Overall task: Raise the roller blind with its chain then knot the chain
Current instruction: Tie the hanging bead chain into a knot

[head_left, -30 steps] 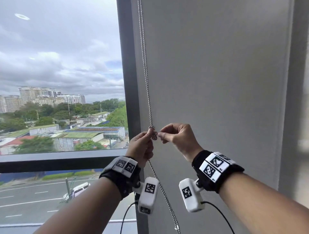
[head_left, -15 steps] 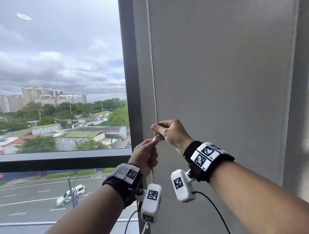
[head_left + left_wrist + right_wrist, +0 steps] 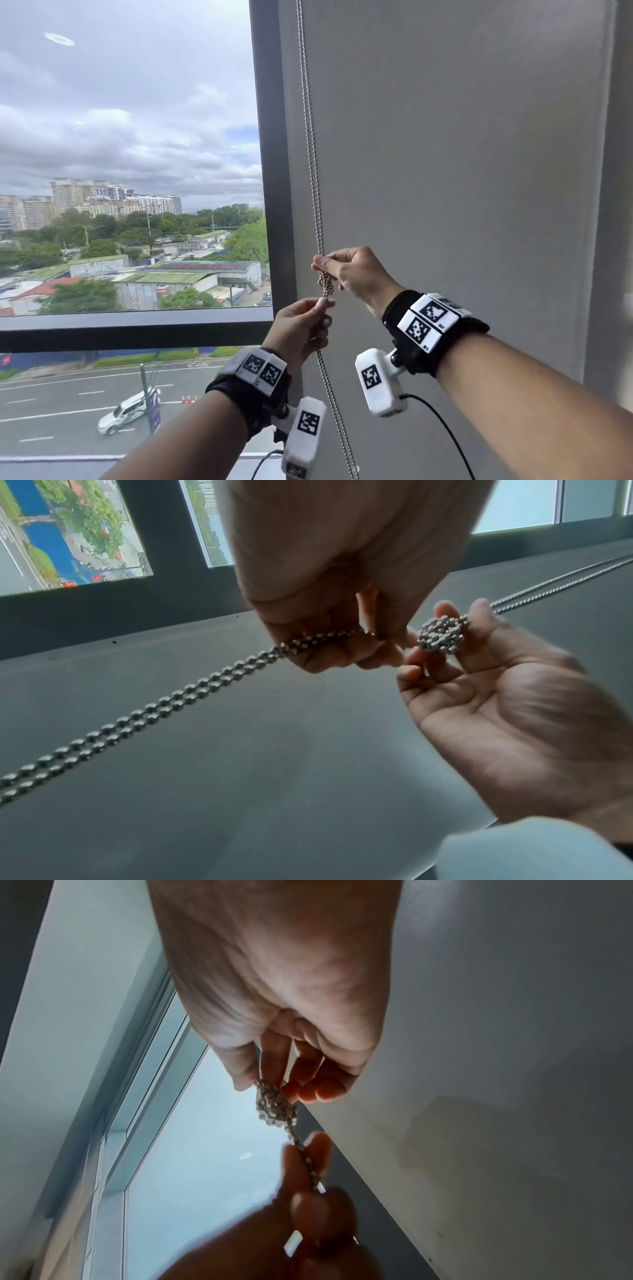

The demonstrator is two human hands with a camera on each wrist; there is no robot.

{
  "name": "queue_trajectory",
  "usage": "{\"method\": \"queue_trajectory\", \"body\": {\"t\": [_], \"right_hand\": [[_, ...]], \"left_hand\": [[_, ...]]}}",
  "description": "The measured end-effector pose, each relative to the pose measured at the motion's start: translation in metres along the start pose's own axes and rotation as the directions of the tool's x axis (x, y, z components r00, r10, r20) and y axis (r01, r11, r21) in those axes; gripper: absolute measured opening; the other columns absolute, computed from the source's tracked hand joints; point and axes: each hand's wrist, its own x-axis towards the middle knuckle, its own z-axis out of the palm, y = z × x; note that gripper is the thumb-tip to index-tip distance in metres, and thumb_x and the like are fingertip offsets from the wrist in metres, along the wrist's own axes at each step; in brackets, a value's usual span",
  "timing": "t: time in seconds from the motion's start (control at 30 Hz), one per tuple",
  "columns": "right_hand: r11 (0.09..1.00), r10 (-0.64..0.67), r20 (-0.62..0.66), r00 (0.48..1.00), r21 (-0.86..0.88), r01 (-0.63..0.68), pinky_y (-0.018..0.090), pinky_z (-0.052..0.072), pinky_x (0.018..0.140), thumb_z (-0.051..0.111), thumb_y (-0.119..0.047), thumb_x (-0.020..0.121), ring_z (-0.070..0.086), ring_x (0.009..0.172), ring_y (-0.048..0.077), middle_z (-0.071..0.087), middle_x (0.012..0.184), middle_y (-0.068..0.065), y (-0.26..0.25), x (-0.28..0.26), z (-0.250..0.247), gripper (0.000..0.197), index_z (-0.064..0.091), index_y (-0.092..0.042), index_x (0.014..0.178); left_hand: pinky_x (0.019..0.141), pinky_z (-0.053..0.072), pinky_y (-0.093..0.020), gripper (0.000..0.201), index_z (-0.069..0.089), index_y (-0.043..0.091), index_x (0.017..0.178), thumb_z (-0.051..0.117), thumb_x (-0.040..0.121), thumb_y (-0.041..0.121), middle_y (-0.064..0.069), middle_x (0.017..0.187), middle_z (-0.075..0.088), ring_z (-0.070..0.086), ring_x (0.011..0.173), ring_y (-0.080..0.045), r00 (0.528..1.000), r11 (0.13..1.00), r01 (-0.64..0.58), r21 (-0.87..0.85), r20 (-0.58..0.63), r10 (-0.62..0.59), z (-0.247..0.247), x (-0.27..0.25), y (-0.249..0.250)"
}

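A doubled metal bead chain (image 3: 310, 137) hangs along the window frame's right side, with a tight bunched knot (image 3: 325, 284) at hand height. My right hand (image 3: 320, 262) pinches the chain at the top of the knot. My left hand (image 3: 323, 303) pinches the chain just below the knot, and the chain runs on down past that wrist. In the left wrist view the knot (image 3: 441, 637) sits at my right fingertips (image 3: 479, 610), and my left hand (image 3: 373, 642) grips the two strands. In the right wrist view the knot (image 3: 276, 1104) hangs under my right fingers. No blind fabric covers the glass.
A dark vertical window frame (image 3: 270, 171) stands just left of the chain, with a dark sill rail (image 3: 137, 329) below the glass. A plain grey panel (image 3: 445, 171) fills the right side behind both hands. Outside are buildings, trees and a road.
My hands were level, both at the knot. Now my right hand has risen above the knot and my left has dropped below it, so the knot is stretched between them.
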Motion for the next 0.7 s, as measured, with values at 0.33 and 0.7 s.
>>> {"method": "queue_trajectory", "body": {"t": [0.33,0.7], "right_hand": [[0.995,-0.051,-0.028,0.998,-0.092,0.049,0.007,0.042,0.078,0.07,-0.023,0.088,0.067,0.093,0.01,0.076,0.095,0.004,-0.029,0.015,-0.007,0.018,0.077,-0.006,0.09],[0.989,-0.079,-0.065,0.995,-0.13,0.07,0.03,0.049,0.101,0.073,-0.021,0.085,0.071,0.097,0.013,0.078,0.091,0.004,-0.024,0.016,-0.013,0.012,0.078,-0.01,0.087]], "left_hand": [[0.059,0.052,-0.024,0.013,0.071,0.001,0.082,0.061,0.085,0.009,-0.011,0.064,0.068,0.064,0.057,-0.017,0.987,0.944,0.117,0.308,0.068,-0.145,-0.03,-0.029,-0.053],[0.071,0.055,-0.032,0.018,0.064,-0.001,0.085,0.049,0.09,0.008,-0.018,0.086,0.072,0.069,0.073,-0.024,0.993,0.999,-0.016,0.029,0.119,0.012,-0.018,-0.019,0.032]]}}
